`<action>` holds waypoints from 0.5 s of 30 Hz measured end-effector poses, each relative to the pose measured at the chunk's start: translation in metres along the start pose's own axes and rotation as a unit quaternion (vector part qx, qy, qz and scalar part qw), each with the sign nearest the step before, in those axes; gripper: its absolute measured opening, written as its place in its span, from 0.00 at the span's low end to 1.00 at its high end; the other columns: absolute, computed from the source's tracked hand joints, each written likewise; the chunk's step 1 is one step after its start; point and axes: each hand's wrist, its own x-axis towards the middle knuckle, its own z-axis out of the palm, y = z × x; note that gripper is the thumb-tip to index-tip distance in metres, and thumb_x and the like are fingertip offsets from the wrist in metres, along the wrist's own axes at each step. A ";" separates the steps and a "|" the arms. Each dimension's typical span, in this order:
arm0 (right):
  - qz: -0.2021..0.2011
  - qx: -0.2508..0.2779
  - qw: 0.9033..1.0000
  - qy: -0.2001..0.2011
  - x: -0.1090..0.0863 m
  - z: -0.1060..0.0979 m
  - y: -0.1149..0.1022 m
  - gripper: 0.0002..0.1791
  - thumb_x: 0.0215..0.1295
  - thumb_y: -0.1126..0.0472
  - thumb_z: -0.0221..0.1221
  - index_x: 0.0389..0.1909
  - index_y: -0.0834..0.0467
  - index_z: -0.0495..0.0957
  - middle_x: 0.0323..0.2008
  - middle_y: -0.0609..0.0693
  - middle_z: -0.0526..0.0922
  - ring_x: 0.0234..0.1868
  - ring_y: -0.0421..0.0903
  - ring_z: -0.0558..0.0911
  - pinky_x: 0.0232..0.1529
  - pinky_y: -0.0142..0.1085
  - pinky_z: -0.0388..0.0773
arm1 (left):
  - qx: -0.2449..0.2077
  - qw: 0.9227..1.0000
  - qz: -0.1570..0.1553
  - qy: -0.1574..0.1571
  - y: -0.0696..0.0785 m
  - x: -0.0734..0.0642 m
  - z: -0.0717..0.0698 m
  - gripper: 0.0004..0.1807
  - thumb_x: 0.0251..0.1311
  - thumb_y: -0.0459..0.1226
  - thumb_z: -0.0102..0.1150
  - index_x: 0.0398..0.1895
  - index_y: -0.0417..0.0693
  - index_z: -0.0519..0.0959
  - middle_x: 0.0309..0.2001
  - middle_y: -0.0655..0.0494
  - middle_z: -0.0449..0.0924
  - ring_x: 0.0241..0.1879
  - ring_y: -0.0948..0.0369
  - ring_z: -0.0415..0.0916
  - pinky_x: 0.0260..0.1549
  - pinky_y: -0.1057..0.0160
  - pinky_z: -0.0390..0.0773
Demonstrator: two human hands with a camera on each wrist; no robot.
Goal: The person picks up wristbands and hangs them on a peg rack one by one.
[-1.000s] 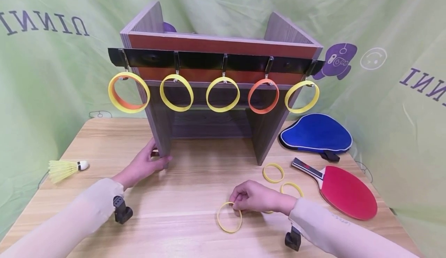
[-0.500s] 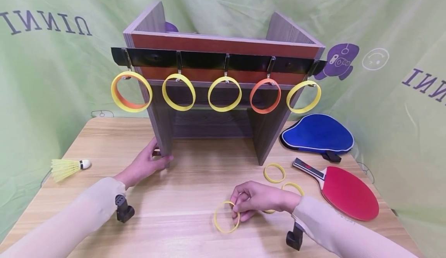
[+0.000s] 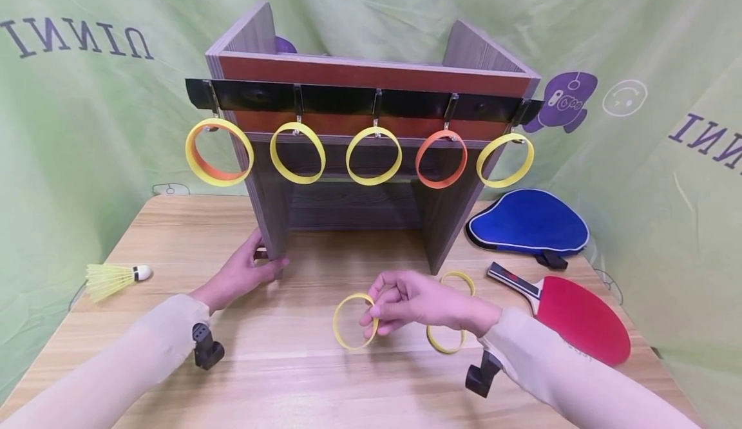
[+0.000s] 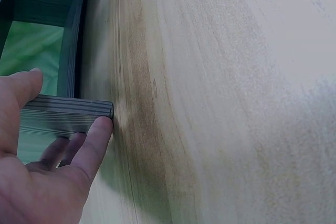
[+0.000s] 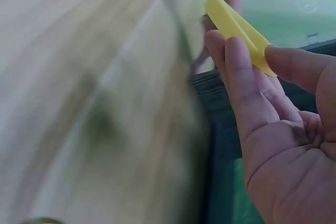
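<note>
In the head view my right hand [image 3: 414,303] pinches a thin yellow ring [image 3: 338,326] by its edge, thumb against fingertips, in front of the shelf. The right wrist view shows the same yellow band [image 5: 239,32] nearly edge-on between thumb and fingers. My left hand [image 3: 240,274] grips the foot of the left side panel [image 3: 269,223] of a grey wood-grain shelf. Thumb and fingers lie on opposite faces of that panel [image 4: 68,108] in the left wrist view. From hooks on the shelf's black bar [image 3: 336,100] hang several rings, yellow and orange [image 3: 420,165].
Behind my right hand more yellow rings [image 3: 443,348] lie on the wooden table [image 3: 290,384], partly hidden by it. A red table tennis bat [image 3: 580,319] and a blue bat case [image 3: 527,223] are at right. A yellow shuttlecock [image 3: 113,281] lies at far left.
My right hand has lifted the yellow ring and moved it forward and a little left, toward the shelf. My left hand stays on the panel.
</note>
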 end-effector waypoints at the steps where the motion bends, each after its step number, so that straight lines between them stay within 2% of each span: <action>1: -0.010 -0.003 1.000 0.003 0.001 0.000 -0.006 0.13 0.76 0.69 0.58 0.53 0.72 0.68 0.54 0.75 0.85 0.47 0.50 0.92 0.54 0.49 0.87 | 0.000 1.000 0.000 0.000 0.000 0.000 0.000 0.40 0.69 0.34 0.64 0.80 0.47 0.56 0.69 0.29 0.68 0.63 0.36 0.73 0.44 0.65 0.84; 4: -0.047 -0.013 0.999 0.014 0.003 0.002 -0.024 0.14 0.76 0.69 0.58 0.53 0.72 0.68 0.55 0.76 0.83 0.50 0.54 0.92 0.53 0.51 0.88 | -0.005 1.000 0.000 -0.002 0.000 0.000 0.000 0.41 0.70 0.33 0.64 0.81 0.48 0.55 0.69 0.29 0.67 0.63 0.35 0.72 0.44 0.64 0.85; 9: -0.100 -0.016 0.994 0.037 0.005 0.007 -0.053 0.14 0.75 0.69 0.59 0.53 0.72 0.68 0.55 0.76 0.83 0.48 0.50 0.92 0.52 0.52 0.88 | -0.011 1.000 0.002 -0.003 0.003 -0.001 0.001 0.40 0.70 0.33 0.64 0.80 0.47 0.55 0.68 0.29 0.67 0.62 0.36 0.73 0.44 0.64 0.85; 15: -0.147 -0.004 0.986 0.075 0.007 0.013 -0.082 0.11 0.76 0.69 0.58 0.53 0.66 0.70 0.54 0.70 0.87 0.54 0.65 0.88 0.54 0.54 0.87 | -0.010 1.000 0.008 0.003 0.004 -0.001 0.002 0.37 0.69 0.32 0.63 0.77 0.45 0.58 0.65 0.29 0.69 0.60 0.38 0.74 0.42 0.65 0.85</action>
